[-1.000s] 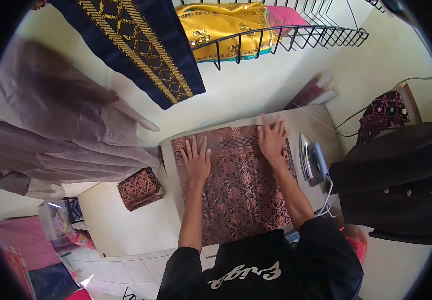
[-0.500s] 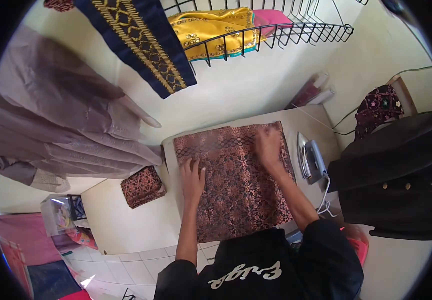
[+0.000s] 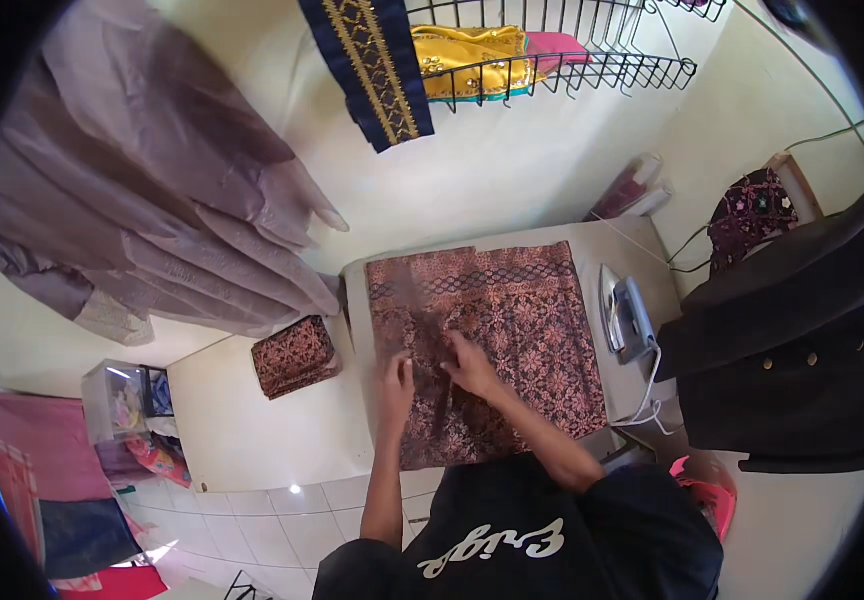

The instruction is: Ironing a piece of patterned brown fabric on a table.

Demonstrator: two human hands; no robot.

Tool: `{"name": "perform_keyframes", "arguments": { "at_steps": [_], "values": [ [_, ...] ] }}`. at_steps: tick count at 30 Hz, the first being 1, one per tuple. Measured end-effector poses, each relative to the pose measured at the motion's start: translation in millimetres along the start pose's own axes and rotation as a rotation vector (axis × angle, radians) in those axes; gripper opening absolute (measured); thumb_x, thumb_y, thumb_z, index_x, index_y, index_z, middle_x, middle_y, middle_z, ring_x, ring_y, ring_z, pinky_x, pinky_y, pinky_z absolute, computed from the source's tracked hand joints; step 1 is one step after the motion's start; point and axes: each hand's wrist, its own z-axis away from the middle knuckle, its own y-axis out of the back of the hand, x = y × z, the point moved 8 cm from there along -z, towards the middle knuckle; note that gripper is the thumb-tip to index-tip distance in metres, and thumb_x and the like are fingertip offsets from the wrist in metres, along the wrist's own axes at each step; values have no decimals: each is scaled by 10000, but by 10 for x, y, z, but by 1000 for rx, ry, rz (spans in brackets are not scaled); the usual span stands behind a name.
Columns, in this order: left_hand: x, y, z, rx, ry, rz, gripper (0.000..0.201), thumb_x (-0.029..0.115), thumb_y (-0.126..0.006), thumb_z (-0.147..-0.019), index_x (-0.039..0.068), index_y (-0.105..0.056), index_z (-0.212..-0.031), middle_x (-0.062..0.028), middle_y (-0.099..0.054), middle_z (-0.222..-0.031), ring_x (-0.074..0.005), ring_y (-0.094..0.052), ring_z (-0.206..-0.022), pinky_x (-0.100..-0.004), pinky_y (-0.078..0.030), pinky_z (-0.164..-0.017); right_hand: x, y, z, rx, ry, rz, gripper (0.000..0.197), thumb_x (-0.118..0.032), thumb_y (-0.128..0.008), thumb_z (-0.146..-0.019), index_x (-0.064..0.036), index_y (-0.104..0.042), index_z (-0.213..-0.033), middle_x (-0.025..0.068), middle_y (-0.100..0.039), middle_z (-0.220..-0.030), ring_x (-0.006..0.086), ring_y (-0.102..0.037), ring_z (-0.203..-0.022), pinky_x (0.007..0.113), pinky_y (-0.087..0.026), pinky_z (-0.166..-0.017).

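A dark cloth with a copper floral pattern (image 3: pixel 537 350) lies spread on a pale padded board in front of me. My left hand (image 3: pixel 397 385) is at its left edge, fingers curled on the cloth there. Over the left-centre of the cloth, my right hand (image 3: pixel 474 368) reaches leftward with thumb and forefinger apart. Between my hands the fabric is raised and blurred. To the right stands an iron (image 3: pixel 630 318) with a pale cord, untouched.
A folded bundle of similar cloth (image 3: pixel 295 357) sits on the cream table (image 3: pixel 252 440) at left. Mauve garments (image 3: pixel 182 190) hang at left, a dark jacket (image 3: pixel 782 350) at right. Above is a black wire rack (image 3: pixel 642 72) with yellow fabric (image 3: pixel 477 60).
My right hand has moved from the cloth's far right part leftward and nearer to me. My left hand has shifted slightly right. The cloth's left part is now lifted and blurred.
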Motion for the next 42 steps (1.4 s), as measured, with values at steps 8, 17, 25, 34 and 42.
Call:
{"name": "perform_keyframes", "arguments": {
  "at_steps": [8, 17, 25, 34, 42],
  "values": [
    [244, -486, 117, -155, 77, -495, 930, 679, -620, -821, 60, -346, -1459, -372, -232, -1475, -607, -201, -1335, -754, -124, -1046, 96, 759, 560, 257, -374, -444, 323, -122, -644, -933, 22, -602, -1219, 147, -674, -1097, 227, -632, -975, 351, -491, -868],
    [114, -760, 301, -275, 47, -579, 841, 584, -550, -916, 58, -288, -1517, -300, 50, -1586, -594, 68, -1410, -795, 20, -1025, 220, 1458, 1102, 407, -294, -707, 299, -128, -488, -1019, 39, -564, -1256, 33, -642, -1144, 125, -569, -1045, 274, -433, -957],
    [-249, -582, 354, -151, -130, -453, 475, 225, -514, -977, 167, -450, -1443, -326, -293, -1497, -638, -252, -1326, -759, -206, -1044, 348, 1815, 1484, 515, -301, -489, 273, -127, -479, -1022, 21, -592, -1221, 18, -641, -1104, 101, -575, -976, 275, -460, -899],
    [1269, -94, 753, -131, -467, -156, 356, 333, -646, -930, 31, -656, -1119, -131, -579, -1133, -318, -559, -1037, -447, -413, -964, -260, 1910, 1380, 561, -297, -541, 429, -215, -531, -1009, 21, -481, -1364, 80, -569, -1275, 143, -560, -1076, 288, -469, -881],
    [681, -373, 962, -600, -378, -60, 316, 336, -722, -869, 25, -689, -916, -96, -636, -913, -273, -578, -964, -402, -419, -882, -173, 1557, 718, 515, -277, -307, 611, -260, -562, -991, 29, -301, -1462, 219, -483, -1400, 320, -534, -1211, 394, -489, -904]
  ]
}}
